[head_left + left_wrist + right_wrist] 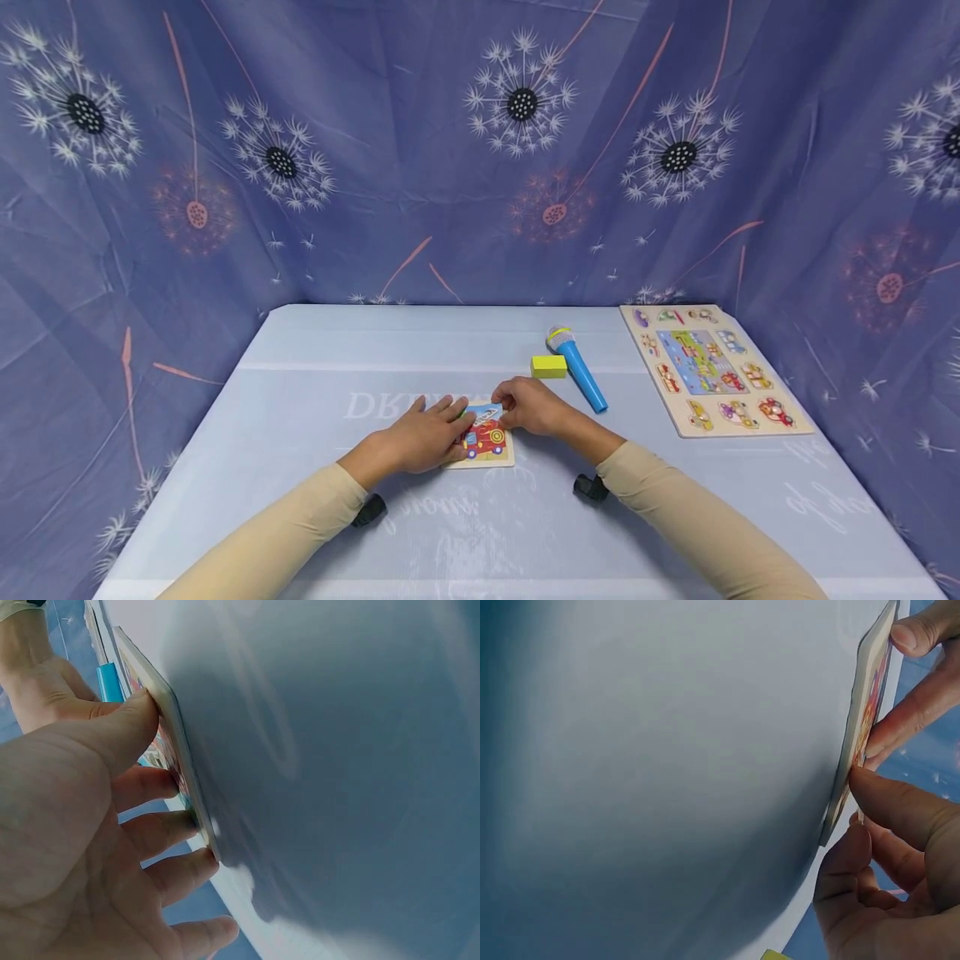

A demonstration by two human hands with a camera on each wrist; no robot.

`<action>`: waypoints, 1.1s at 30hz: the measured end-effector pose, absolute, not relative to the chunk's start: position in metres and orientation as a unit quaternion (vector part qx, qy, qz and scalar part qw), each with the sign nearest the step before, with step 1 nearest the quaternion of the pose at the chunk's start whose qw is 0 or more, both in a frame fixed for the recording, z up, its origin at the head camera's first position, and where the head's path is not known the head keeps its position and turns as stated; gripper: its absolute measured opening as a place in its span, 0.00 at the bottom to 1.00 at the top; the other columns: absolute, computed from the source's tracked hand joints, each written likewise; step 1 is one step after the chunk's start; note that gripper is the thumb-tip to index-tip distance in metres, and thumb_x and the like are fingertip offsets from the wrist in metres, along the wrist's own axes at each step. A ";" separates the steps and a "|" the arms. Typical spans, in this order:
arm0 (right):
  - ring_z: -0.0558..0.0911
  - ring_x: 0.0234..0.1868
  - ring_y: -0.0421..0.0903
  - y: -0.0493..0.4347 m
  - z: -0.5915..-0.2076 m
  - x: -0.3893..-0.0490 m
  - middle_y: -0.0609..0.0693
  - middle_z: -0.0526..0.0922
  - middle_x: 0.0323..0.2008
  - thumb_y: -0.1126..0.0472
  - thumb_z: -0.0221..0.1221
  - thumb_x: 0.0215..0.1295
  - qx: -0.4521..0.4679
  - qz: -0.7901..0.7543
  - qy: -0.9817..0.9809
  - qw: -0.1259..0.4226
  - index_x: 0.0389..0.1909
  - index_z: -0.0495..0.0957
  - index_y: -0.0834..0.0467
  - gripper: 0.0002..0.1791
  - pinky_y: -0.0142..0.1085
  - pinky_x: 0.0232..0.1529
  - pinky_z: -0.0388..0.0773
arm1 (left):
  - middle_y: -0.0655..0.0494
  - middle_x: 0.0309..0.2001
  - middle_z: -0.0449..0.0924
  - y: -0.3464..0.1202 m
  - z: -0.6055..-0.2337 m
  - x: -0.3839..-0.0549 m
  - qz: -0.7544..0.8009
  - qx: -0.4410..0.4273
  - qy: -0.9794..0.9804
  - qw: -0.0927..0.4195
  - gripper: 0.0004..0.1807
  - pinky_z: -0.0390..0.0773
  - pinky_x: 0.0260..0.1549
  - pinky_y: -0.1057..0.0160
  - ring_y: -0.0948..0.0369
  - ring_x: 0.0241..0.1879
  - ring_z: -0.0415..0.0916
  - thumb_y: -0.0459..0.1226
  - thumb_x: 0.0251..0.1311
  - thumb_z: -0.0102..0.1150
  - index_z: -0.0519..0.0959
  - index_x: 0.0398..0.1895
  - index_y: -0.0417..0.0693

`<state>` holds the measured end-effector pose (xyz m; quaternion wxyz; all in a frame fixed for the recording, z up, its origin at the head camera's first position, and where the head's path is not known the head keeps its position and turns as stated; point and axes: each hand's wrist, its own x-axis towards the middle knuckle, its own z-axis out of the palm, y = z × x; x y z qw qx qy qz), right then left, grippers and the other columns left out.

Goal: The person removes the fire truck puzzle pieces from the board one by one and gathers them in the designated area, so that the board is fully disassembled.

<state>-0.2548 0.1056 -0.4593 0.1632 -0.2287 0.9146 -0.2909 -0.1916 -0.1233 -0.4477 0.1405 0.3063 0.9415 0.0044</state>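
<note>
A small wooden jigsaw puzzle (482,465) with a red fire truck picture lies flat on the table in the head view. My left hand (429,435) rests over its left side, thumb and fingers spread and touching the face in the left wrist view. At the upper right corner, my right hand (528,406) has curled fingers and pinches a puzzle piece (489,412) with a white ladder on blue. Seen from the right wrist, only a thin edge shows between thumb and forefinger. My fingers hide parts of the puzzle's left and right sides.
Beyond the right hand are a yellow block (549,367) and a blue toy microphone (582,372). A larger wooden peg puzzle board (675,417) with vehicle pieces lies at the right. Patterned blue cloth (420,167) hangs behind and beside the table (285,450).
</note>
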 end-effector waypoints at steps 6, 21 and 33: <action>0.77 0.40 0.43 0.136 -0.450 -0.250 0.47 0.81 0.38 0.65 0.71 0.60 -0.227 -0.294 0.919 0.134 0.49 0.84 0.60 0.16 0.39 0.44 0.78 | 0.49 0.80 0.55 -0.123 -0.448 -0.191 0.011 0.311 0.940 0.139 0.34 0.56 0.70 0.34 0.48 0.79 0.52 0.56 0.76 0.48 0.62 0.79 0.53; 0.73 0.28 0.44 0.215 -0.444 -0.225 0.48 0.77 0.27 0.67 0.69 0.59 -0.161 -0.232 0.946 0.160 0.49 0.84 0.57 0.16 0.37 0.30 0.68 | 0.49 0.81 0.53 -0.125 -0.449 -0.190 0.017 0.310 0.940 0.144 0.34 0.56 0.71 0.34 0.48 0.79 0.51 0.54 0.76 0.49 0.62 0.79 0.51; 0.75 0.28 0.44 0.174 -0.439 -0.225 0.48 0.79 0.30 0.64 0.69 0.63 -0.153 -0.260 0.945 0.121 0.56 0.82 0.59 0.20 0.37 0.29 0.73 | 0.49 0.81 0.54 -0.123 -0.447 -0.190 0.011 0.305 0.941 0.148 0.34 0.56 0.71 0.34 0.48 0.79 0.51 0.55 0.76 0.48 0.62 0.79 0.52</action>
